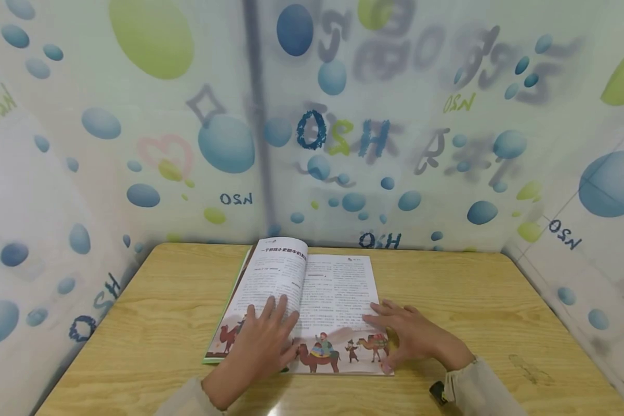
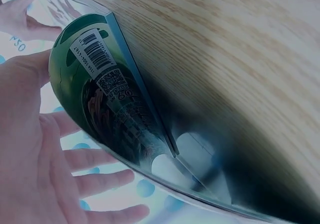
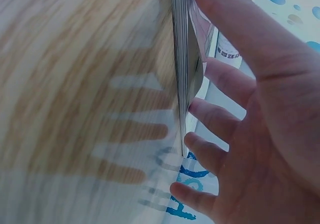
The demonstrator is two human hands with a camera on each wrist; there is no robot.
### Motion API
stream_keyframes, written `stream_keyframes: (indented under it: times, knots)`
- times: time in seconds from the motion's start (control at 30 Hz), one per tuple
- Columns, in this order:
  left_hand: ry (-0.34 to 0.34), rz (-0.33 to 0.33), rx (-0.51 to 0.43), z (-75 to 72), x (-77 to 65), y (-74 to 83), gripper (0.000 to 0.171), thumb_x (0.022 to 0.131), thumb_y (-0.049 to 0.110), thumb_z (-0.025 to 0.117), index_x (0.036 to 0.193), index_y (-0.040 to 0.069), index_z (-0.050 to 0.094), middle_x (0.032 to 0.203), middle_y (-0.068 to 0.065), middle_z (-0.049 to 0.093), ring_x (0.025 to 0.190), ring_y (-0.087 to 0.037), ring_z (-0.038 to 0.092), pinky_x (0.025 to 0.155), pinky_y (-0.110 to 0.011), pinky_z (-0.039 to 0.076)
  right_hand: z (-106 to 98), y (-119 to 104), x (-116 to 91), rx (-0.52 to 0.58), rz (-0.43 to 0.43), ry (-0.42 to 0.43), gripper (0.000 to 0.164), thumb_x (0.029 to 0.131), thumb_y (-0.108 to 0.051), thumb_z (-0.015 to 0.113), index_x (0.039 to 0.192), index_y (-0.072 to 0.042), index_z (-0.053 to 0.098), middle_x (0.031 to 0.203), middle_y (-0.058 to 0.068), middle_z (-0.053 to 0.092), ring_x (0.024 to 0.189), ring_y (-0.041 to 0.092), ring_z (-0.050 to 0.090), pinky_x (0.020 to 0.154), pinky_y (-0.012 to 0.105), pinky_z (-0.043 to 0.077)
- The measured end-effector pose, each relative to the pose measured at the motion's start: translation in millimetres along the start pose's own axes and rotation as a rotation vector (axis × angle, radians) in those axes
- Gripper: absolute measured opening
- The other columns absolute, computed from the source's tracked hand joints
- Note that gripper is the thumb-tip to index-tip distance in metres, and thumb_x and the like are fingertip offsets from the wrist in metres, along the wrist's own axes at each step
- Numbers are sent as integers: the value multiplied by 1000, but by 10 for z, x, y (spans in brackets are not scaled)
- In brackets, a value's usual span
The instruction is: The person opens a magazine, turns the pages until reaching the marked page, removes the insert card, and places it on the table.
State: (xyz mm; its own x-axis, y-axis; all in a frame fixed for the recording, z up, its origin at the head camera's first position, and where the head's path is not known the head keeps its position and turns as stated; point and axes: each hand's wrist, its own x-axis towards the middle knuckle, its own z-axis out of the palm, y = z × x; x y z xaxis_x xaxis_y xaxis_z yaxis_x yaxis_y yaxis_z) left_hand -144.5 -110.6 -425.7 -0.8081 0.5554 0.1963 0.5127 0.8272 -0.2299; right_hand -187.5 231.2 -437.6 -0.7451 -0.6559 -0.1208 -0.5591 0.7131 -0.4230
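Note:
An open magazine point(image 1: 338, 294) lies on the wooden table, printed with columns of text and drawn camels along the bottom. My left hand point(image 1: 267, 335) rests with spread fingers on the lower left page, near the spine. In the left wrist view, the magazine's green cover point(image 2: 75, 49) with a barcode bows up beside the thumb. My right hand point(image 1: 408, 332) touches the right page's lower outer edge, its thumb at the bottom corner. Its fingers extend past the stacked page edges point(image 3: 181, 59) in the right wrist view, where a sheet near the thumb bends upward.
The light wooden table point(image 1: 447, 283) extends around the magazine. Behind it and at both sides stand pale walls point(image 1: 374, 173) with blue and green bubbles and lettering. A dark object point(image 1: 438, 393) sits at the right sleeve's cuff.

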Motion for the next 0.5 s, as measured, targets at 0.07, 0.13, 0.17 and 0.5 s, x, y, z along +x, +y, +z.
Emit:
stream_keyframes:
  times: [0.07, 0.13, 0.17, 0.5]
  knots:
    - [4, 9, 6, -4, -1, 0, 55, 93, 52, 58, 132, 14, 61, 141, -18, 53, 126, -38, 53, 87, -61, 50, -5, -3, 6, 1, 4, 1, 102, 66, -68, 77, 148, -14, 49, 156, 18, 37, 143, 49, 25, 104, 75, 24]
    - [8, 13, 10, -12, -3, 1, 55, 92, 52, 58, 132, 14, 62, 141, -17, 53, 126, -37, 53, 87, -61, 50, -10, -7, 9, 3, 4, 2, 101, 66, -68, 76, 147, -14, 50, 156, 18, 37, 143, 49, 26, 104, 75, 24]
    - [9, 14, 12, -15, -3, 2, 55, 92, 52, 58, 132, 14, 62, 141, -16, 53, 125, -37, 54, 87, -60, 50, -13, -11, 10, 3, 4, 2, 101, 66, -68, 76, 147, -14, 50, 156, 18, 37, 143, 49, 26, 104, 75, 24]
    - [-2, 7, -18, -17, 5, 11, 55, 92, 50, 59, 130, 11, 62, 140, -18, 54, 123, -38, 55, 88, -62, 50, -10, -23, 18, 2, 18, 10, 97, 69, -69, 74, 146, -14, 52, 155, 17, 39, 143, 48, 28, 105, 73, 23]
